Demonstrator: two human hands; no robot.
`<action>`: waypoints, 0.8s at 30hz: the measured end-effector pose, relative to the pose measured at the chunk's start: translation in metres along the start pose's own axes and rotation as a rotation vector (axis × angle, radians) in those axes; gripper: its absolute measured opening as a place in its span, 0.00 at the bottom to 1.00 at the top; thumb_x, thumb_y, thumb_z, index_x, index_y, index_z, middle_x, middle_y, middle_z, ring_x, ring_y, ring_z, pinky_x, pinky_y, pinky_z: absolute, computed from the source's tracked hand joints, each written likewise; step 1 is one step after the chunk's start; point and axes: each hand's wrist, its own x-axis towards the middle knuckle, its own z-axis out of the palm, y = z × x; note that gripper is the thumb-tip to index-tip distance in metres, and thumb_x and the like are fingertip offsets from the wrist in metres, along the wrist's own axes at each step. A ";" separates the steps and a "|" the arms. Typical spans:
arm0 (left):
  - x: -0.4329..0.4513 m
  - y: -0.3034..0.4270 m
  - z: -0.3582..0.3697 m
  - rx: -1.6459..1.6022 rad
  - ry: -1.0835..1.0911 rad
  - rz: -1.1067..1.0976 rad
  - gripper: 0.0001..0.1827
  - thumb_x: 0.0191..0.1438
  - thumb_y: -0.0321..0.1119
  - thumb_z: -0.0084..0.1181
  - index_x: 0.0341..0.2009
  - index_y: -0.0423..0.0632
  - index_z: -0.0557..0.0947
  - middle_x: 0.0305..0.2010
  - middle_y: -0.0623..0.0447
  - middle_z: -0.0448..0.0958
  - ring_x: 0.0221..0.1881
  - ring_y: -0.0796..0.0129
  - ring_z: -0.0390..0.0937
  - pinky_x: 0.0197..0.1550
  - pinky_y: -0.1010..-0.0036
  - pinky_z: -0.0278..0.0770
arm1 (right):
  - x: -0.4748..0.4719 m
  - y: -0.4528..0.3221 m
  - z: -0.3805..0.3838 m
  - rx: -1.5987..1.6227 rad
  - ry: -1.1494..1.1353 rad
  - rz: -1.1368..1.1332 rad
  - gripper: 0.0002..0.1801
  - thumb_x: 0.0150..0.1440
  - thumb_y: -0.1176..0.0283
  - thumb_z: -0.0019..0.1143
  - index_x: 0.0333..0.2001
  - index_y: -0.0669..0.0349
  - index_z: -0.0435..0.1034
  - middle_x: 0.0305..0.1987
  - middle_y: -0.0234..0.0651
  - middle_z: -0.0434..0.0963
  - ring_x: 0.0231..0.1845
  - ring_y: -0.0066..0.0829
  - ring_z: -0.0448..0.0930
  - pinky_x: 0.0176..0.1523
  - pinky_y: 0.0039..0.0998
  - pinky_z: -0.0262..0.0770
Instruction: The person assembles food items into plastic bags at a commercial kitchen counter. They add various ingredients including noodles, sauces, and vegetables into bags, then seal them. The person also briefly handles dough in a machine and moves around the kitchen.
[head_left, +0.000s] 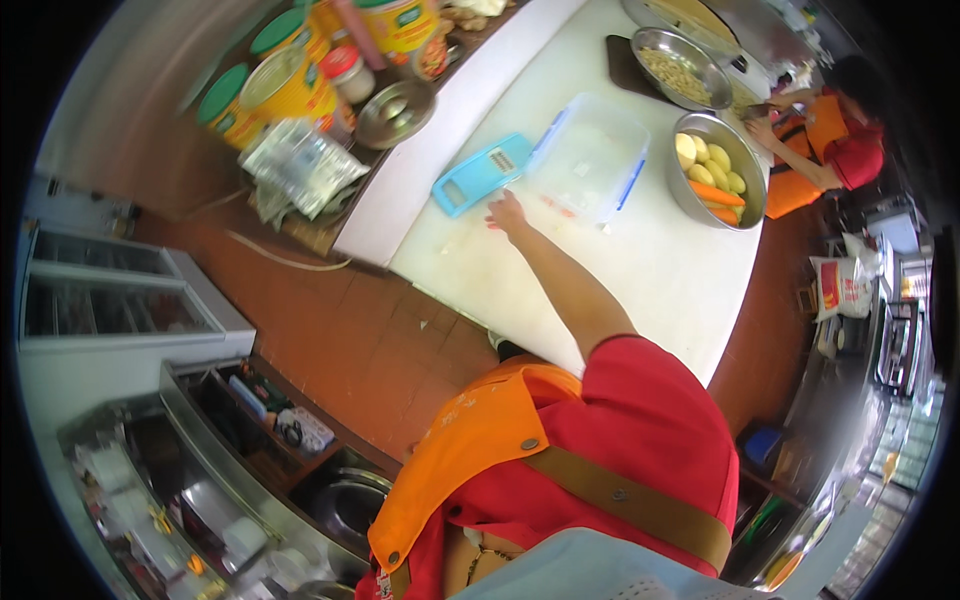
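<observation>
Reaching over the white worktop, my right hand (506, 213) is empty with its fingers apart, just beside a light-blue plastic grater (484, 174). The grater lies flat, one end by a clear plastic container (589, 161) with blue side clips. A few small orange scraps show by the container's near edge. Farther right, a deep steel bowl (679, 191) holds peeled potatoes (718, 157) and carrots (716, 196). Only a small patch of skin, perhaps my left hand (410, 451), shows past the orange apron; the rest is hidden.
A co-worker (825, 146) stands at the far right end. Near them, a steel bowl (682, 67) of pale cut pieces rests partly on a dark board (626, 67). Yellow tubs (289, 86), a red-lidded jar (349, 73) and a steel lid (396, 114) crowd the left side shelf.
</observation>
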 end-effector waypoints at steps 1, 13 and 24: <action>0.011 0.015 -0.005 0.035 -0.021 0.013 0.06 0.59 0.28 0.50 0.40 0.45 0.77 0.32 0.54 0.76 0.29 0.73 0.73 0.30 0.75 0.72 | 0.020 -0.004 -0.001 0.028 -0.050 -0.028 0.34 0.60 0.73 0.50 0.68 0.58 0.49 0.50 0.46 0.74 0.34 0.35 0.82 0.28 0.34 0.81; 0.171 0.158 -0.002 0.394 -0.568 0.387 0.12 0.61 0.31 0.53 0.48 0.41 0.79 0.36 0.52 0.79 0.32 0.73 0.75 0.33 0.75 0.74 | -0.228 0.076 -0.105 -0.761 0.016 -0.382 0.16 0.63 0.61 0.39 0.36 0.61 0.72 0.37 0.49 0.78 0.43 0.53 0.77 0.49 0.50 0.72; -0.074 0.344 0.295 0.906 -1.216 1.036 0.19 0.60 0.33 0.56 0.55 0.41 0.75 0.55 0.44 0.75 0.57 0.59 0.73 0.58 0.66 0.71 | -0.561 0.365 -0.277 -0.453 0.896 0.518 0.16 0.58 0.64 0.46 0.34 0.63 0.77 0.35 0.49 0.82 0.40 0.49 0.82 0.46 0.42 0.78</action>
